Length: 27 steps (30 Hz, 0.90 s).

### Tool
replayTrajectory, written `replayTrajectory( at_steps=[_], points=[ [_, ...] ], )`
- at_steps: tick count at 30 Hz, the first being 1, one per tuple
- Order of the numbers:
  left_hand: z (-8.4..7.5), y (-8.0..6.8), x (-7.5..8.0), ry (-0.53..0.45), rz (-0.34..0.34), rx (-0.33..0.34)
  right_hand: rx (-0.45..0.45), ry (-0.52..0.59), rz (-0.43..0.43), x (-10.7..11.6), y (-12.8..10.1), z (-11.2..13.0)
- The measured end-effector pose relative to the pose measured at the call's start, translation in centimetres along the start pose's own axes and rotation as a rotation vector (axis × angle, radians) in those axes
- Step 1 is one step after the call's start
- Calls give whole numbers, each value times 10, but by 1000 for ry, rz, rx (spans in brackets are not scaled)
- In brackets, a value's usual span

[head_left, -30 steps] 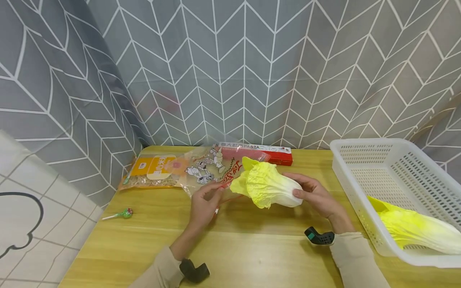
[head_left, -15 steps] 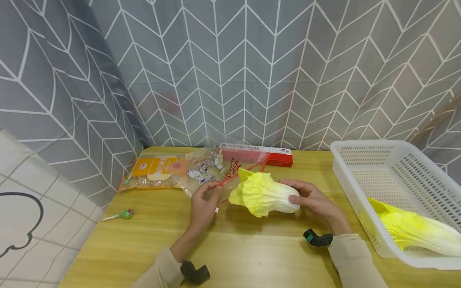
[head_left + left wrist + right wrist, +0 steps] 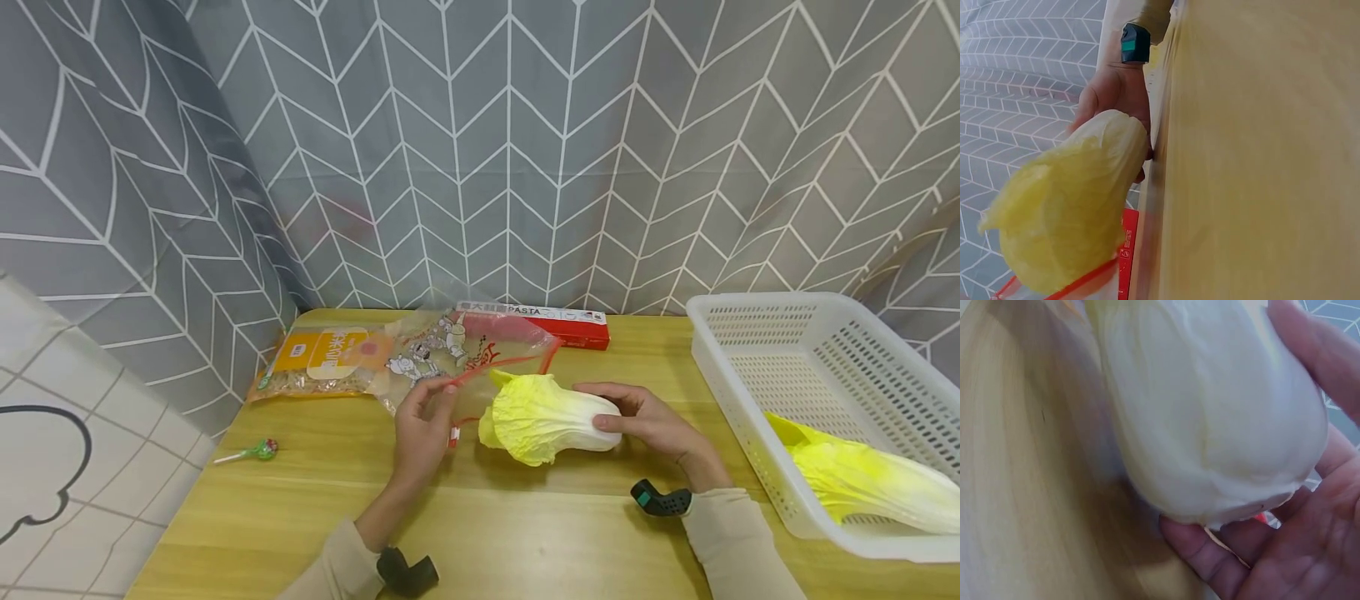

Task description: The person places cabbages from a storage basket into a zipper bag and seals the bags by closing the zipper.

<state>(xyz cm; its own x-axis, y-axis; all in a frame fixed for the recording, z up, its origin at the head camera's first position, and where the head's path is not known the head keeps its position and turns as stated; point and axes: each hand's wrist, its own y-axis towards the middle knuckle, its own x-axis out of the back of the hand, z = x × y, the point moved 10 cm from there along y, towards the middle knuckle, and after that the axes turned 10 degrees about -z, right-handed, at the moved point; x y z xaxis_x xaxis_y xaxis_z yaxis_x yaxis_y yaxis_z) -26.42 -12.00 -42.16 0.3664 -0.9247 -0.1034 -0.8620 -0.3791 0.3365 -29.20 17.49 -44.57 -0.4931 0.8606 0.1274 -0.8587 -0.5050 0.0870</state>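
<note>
What I'd worry about first is the ruffled end of the yellow cabbage. It sits right at the mouth of the clear printed bag, and any push toward nine o'clock could fold or tear a leaf, because the bag's red edge lies close across it and the film looks too limp to stand apart by itself. I can't tell whether the tip is inside. The left hand, at nine o'clock from the cabbage, pinches that edge on one side only, so the rest of the mouth could sag and bunch. At three o'clock the right hand has its grip around the blunt base, thumb on the near side and fingers beyond; that smooth, rounded end could well slip or twist if the leaves snag.

The cabbage itself lies sideways in the air, seemingly just clear of the wooden surface, leaves toward nine. They're vivid yellow and crinkled, flaring out with one point poking toward eleven; the base fades to thick, glossy white ribs with a slightly ragged cut rim. Another, longer yellow-and-white piece rests in the white basket out at four o'clock.
</note>
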Motion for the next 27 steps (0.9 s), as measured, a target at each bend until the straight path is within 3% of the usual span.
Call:
replayTrajectory(
  at_steps=[6, 11, 15, 22, 27],
  points=[
    [-7, -3, 1, 12, -18, -28, -68, -56, -63, 1, 2, -4],
    [-11, -7, -5, 36, 21, -70, -91, -70, -174, 10, 2, -4],
    [-10, -9, -9, 45, 42, -103, -72, -9, -240, 17, 3, -1],
    [-8, -9, -10, 39, 53, -106, -92, 153, -253, 16, 4, -4],
    [-6, -8, -8, 18, 41, -68, -102, 8, -269, 9, 7, -6]
  ],
)
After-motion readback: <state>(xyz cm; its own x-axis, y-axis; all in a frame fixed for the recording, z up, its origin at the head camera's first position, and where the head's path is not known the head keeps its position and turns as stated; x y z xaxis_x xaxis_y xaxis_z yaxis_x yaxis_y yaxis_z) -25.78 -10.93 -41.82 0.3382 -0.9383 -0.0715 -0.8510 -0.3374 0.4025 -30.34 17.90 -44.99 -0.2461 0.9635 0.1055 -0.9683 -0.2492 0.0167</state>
